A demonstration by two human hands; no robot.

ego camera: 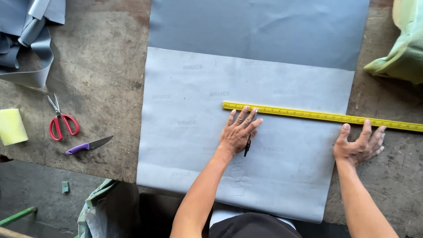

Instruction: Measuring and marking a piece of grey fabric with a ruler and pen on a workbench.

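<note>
One ruler (324, 116), one pen (250, 140), one scissors (62, 120), one knife (89, 145).

A long yellow ruler (324, 116) lies flat across a grey sheet (211, 145), running from about 9 o'clock toward 3 o'clock with its right end dipping slightly and reaching past the sheet's right edge. At 6 o'clock of the ruler's left end, a dark pen (250, 140) rests on the sheet, its tip pointing up at the ruler's lower edge.
</note>
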